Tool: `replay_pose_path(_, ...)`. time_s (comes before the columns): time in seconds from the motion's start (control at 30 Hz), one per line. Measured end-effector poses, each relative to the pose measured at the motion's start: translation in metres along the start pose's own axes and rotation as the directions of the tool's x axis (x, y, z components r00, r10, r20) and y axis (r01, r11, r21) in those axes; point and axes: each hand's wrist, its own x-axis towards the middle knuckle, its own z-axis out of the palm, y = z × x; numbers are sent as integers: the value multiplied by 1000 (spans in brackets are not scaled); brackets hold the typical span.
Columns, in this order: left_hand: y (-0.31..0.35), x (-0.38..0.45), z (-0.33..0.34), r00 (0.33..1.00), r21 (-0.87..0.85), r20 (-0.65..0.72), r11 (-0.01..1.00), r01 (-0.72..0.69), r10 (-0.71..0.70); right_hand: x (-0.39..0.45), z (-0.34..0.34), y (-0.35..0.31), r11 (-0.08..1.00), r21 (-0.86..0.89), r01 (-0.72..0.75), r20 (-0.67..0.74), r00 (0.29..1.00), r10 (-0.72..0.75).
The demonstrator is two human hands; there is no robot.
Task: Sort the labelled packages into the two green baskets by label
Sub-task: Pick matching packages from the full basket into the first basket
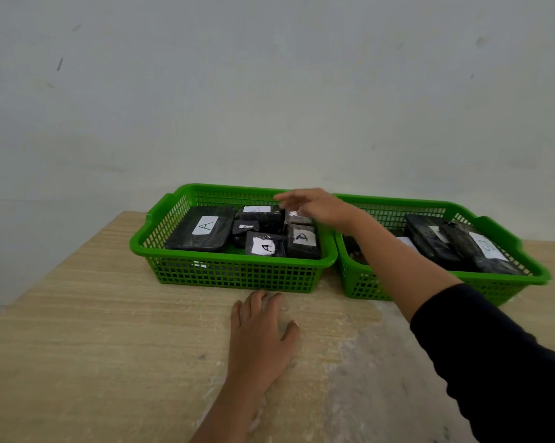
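Two green baskets stand side by side at the far edge of the table. The left basket [231, 276] holds several black wrapped packages with white labels marked A, such as a large one [202, 233] and a small one [265, 246]. The right basket [509, 282] holds black packages too, one [480, 251] with a white label. My right hand [314, 204] hovers over the back right of the left basket, fingers spread and holding nothing, just above a small package [298, 217]. My left hand [263, 330] rests flat on the table in front of the left basket.
The wooden table [93, 330] runs from the baskets toward me, with whitish scuffs at the right front. A plain pale wall [269, 91] stands right behind the baskets. The table's left edge slants away at the left.
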Motion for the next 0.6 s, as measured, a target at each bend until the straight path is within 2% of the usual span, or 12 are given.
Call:
replay_pose_path(0.13,0,1,0,1000,10,6,1000,3,-3,-11,-37,13,982,189,-23,-339,937,87)
replay_pose_path(0.23,0,2,0,1000,11,8,1000,9,-9,-29,-67,40,968,219,-123,-444,871,211)
replay_pose_path(0.33,0,2,0,1000,17,7,1000,12,-12,-55,-88,75,933,187,-308,-516,777,360)
replay_pose_path(0.4,0,2,0,1000,20,2,1000,16,-16,-72,-95,98,895,165,-414,-493,752,438)
replay_pose_path(0.47,0,2,1,1000,27,-9,999,18,-17,-88,-94,118,866,65,-496,-384,789,480)
replay_pose_path(0.53,0,2,1,1000,49,-9,999,11,-10,-99,-91,132,836,-162,-524,-220,845,486)
replay_pose_path(0.6,0,2,1,1000,56,-4,998,7,-7,-106,-89,137,790,-375,-486,-101,868,487)
